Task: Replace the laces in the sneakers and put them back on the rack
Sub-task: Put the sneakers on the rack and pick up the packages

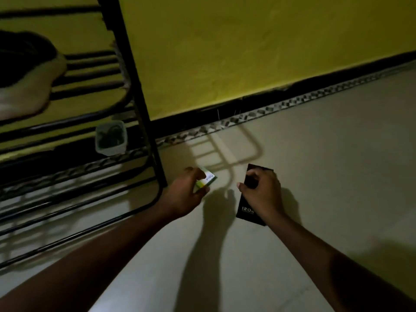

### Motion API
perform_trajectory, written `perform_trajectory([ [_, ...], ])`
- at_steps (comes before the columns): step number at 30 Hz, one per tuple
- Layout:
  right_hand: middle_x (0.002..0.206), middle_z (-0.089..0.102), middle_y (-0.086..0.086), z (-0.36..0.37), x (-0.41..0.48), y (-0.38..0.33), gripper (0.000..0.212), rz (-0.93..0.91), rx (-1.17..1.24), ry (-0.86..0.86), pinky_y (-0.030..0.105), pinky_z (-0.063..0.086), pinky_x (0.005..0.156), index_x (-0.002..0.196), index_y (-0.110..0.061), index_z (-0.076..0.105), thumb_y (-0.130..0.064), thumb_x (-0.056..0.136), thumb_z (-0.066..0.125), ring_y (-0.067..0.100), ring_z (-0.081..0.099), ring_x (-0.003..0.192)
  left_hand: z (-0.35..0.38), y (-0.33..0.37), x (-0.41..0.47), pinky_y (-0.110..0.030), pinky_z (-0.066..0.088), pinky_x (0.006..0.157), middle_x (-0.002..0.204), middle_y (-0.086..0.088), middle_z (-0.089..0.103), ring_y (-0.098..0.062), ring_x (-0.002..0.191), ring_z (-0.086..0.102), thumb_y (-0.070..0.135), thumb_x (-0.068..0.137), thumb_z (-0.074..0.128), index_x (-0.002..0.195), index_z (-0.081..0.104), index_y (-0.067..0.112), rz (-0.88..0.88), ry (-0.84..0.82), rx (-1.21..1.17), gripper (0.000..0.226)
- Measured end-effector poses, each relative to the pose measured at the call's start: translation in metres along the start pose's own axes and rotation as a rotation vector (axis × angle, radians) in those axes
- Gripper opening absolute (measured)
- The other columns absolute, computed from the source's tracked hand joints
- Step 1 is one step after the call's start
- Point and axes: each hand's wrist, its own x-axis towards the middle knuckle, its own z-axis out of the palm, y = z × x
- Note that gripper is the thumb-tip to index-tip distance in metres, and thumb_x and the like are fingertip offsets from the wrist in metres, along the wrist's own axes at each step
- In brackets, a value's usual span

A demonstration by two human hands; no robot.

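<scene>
A black metal shoe rack fills the left side. On an upper shelf lies a sneaker with a dark upper and a pale sole, blurred. My left hand grips a small green and white box just right of the rack's foot. My right hand holds the upper end of a long black box marked 120W, low over the floor. No laces show.
A clear plastic container with dark contents sits on a lower shelf of the rack. A yellow wall with a black skirting stands behind. Pale floor tiles spread to the right and toward me.
</scene>
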Motion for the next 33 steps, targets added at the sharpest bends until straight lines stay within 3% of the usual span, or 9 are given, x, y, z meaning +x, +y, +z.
perform_trajectory([
  [5,0.150,0.024,0.008,0.032,0.019,0.031,0.084,0.181,-0.296,-0.011,0.050,0.034,0.107,0.140,-0.034,0.045,-0.058,0.068,0.079,0.035,0.024,0.136,0.043,-0.023,0.043,-0.037,0.040,0.103,0.141,-0.005,0.043,-0.029,0.129,0.043,0.036,0.088,0.070,0.140,0.046,0.018,-0.164,-0.035,0.127,0.060],
  [8,0.155,0.011,0.012,0.047,0.025,0.042,0.100,0.269,-0.357,-0.040,0.053,0.032,0.107,0.149,-0.039,0.027,-0.059,0.066,0.079,0.037,0.019,0.139,0.063,-0.031,0.063,-0.042,0.040,0.102,0.141,-0.009,0.044,-0.033,0.128,0.042,0.042,0.081,0.075,0.141,0.044,0.016,-0.236,0.007,0.140,0.072],
  [12,0.149,0.021,0.015,0.058,0.030,0.056,0.103,0.278,-0.343,-0.001,0.049,0.034,0.106,0.154,-0.036,0.020,-0.049,0.069,0.076,0.037,0.027,0.133,0.084,-0.041,0.079,-0.044,0.045,0.100,0.133,-0.010,0.050,-0.033,0.123,0.046,0.045,0.083,0.074,0.133,0.050,0.017,-0.278,0.057,0.030,0.062],
  [18,0.147,0.035,0.013,0.044,0.043,0.055,0.107,0.210,-0.386,-0.021,0.045,0.036,0.106,0.155,-0.028,0.026,-0.046,0.064,0.079,0.036,0.035,0.129,0.080,-0.031,0.086,-0.035,0.043,0.094,0.119,-0.013,0.060,-0.035,0.113,0.053,0.022,0.074,0.085,0.128,0.056,0.006,-0.219,0.148,-0.084,0.063],
  [22,0.141,0.040,0.012,-0.005,0.046,0.018,0.102,0.240,-0.312,0.024,0.044,0.042,0.101,0.151,-0.026,0.034,-0.043,0.063,0.082,0.036,0.039,0.123,0.038,0.021,0.080,-0.031,0.042,0.097,0.130,-0.007,0.054,-0.027,0.122,0.050,0.026,0.078,0.082,0.137,0.048,0.012,-0.188,0.152,-0.137,0.069],
  [26,0.139,0.043,0.011,-0.066,0.042,-0.040,0.096,0.223,-0.256,0.068,0.043,0.047,0.096,0.148,-0.023,0.040,-0.042,0.064,0.081,0.036,0.043,0.120,-0.016,0.086,0.079,-0.029,0.042,0.093,0.127,-0.009,0.058,-0.027,0.117,0.055,0.028,0.077,0.085,0.135,0.051,0.008,-0.195,0.169,-0.172,0.070],
  [30,0.145,0.042,0.009,-0.167,0.043,-0.136,0.102,0.184,-0.225,0.106,0.040,0.047,0.095,0.151,-0.019,0.037,-0.043,0.062,0.082,0.034,0.043,0.123,-0.120,0.172,0.080,-0.032,0.044,0.093,0.125,-0.012,0.061,-0.030,0.115,0.057,0.029,0.075,0.086,0.133,0.054,0.006,-0.175,0.180,-0.176,0.070],
  [33,0.145,0.042,0.007,-0.242,0.046,-0.215,0.101,0.190,-0.204,0.110,0.039,0.047,0.095,0.150,-0.019,0.040,-0.042,0.061,0.082,0.032,0.043,0.126,-0.211,0.231,0.082,-0.027,0.040,0.091,0.127,-0.008,0.060,-0.026,0.118,0.054,0.033,0.077,0.084,0.135,0.052,0.010,-0.127,0.182,-0.163,0.071],
])
